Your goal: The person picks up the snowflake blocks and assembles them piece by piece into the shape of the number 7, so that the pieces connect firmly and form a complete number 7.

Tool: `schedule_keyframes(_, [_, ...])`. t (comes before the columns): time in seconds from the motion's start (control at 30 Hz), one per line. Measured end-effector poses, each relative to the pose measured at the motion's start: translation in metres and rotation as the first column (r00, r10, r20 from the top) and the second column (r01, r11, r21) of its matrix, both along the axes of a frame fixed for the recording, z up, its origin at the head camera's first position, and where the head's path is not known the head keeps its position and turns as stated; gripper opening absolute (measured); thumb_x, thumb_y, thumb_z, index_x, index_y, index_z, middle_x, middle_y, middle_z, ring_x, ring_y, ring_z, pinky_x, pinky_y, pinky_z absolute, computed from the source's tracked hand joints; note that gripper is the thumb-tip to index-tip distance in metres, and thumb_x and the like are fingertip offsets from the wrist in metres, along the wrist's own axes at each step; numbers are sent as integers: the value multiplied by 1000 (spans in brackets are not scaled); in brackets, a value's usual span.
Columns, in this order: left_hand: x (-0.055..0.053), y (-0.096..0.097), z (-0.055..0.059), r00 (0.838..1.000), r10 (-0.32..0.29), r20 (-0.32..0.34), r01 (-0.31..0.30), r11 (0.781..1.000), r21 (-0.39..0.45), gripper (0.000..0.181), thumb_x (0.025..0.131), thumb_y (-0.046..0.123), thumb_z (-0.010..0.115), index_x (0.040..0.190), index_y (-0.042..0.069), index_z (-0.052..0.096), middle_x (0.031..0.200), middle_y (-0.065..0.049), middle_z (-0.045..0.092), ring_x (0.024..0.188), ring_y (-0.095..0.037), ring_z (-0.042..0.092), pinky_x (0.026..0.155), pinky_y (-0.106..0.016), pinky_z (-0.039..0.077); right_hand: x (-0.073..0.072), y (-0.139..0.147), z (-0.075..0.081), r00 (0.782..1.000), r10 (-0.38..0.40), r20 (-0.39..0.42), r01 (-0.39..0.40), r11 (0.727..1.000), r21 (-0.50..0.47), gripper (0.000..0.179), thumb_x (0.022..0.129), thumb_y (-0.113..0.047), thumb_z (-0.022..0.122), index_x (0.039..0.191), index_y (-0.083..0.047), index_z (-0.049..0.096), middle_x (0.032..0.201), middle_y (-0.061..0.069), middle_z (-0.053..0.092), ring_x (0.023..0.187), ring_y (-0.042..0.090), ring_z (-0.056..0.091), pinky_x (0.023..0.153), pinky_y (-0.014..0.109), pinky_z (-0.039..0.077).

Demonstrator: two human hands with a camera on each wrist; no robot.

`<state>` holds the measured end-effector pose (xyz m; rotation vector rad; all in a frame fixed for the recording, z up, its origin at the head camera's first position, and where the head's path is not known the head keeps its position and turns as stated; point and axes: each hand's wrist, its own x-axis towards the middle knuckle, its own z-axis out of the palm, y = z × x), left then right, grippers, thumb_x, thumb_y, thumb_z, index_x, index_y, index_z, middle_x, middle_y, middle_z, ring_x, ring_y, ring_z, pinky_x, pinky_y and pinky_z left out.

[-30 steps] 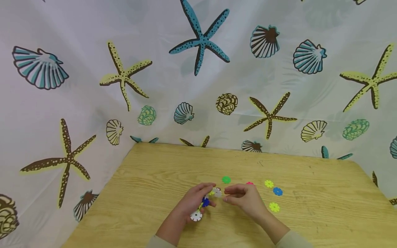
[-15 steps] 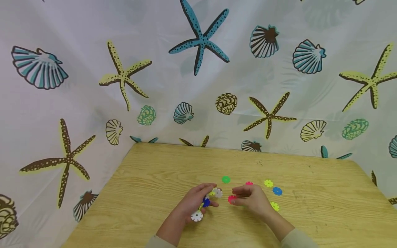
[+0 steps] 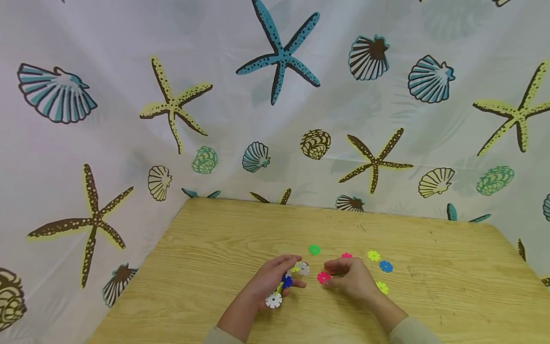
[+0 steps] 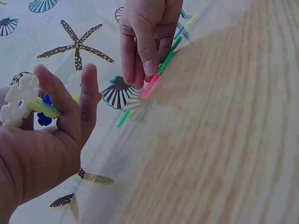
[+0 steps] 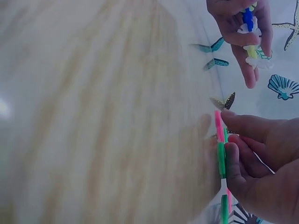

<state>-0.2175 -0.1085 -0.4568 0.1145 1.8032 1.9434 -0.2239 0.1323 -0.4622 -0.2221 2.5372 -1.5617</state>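
Note:
In the head view my left hand (image 3: 272,274) holds a chain of notched interlocking discs, white (image 3: 273,300), yellow and dark blue (image 3: 286,281), with another white disc (image 3: 302,268) at its far end. Part of this chain is hidden by the fingers. My right hand (image 3: 350,277) is low over the table, its fingertips at a pink disc (image 3: 323,277). The right wrist view has that pink disc (image 5: 218,125) edge-on beside the index fingertip, and a green disc (image 5: 221,159) near the thumb. Thumb and index finger stand apart there.
On the wooden table (image 3: 223,229) lie loose discs: green (image 3: 314,250), another pink (image 3: 346,255) partly behind the right hand, yellow (image 3: 374,255), blue (image 3: 386,266) and a second yellow (image 3: 382,287). A curtain (image 3: 275,129) printed with starfish and shells hangs behind.
My right hand has drawn back to the right from the end of the chain, and the pink disc has come into sight by its fingertips. My left hand stays nearly still.

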Motion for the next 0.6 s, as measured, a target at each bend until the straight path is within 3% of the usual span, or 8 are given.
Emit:
schedule_keyframes(0.4, [0,1,-1,999,10,33,-10,1000,-3,58,103,48,49,147,10,48,150,-15,47,95,-14,73,50,-11,48,2,-5,4,996,48,-75,-37,989,143,30,79,2,81,108,1,72,100,8,75,89,18,69,81,35,60])
schedule_keyframes(0.6, [0,2,-2,999,9,32,-8,1000,-3,59,103,49,50,147,9,48,151,-16,46,95,-15,73,50,-11,49,-1,-5,6,994,84,-63,-72,982,175,28,79,2,80,106,0,73,97,6,74,90,18,68,82,34,59])
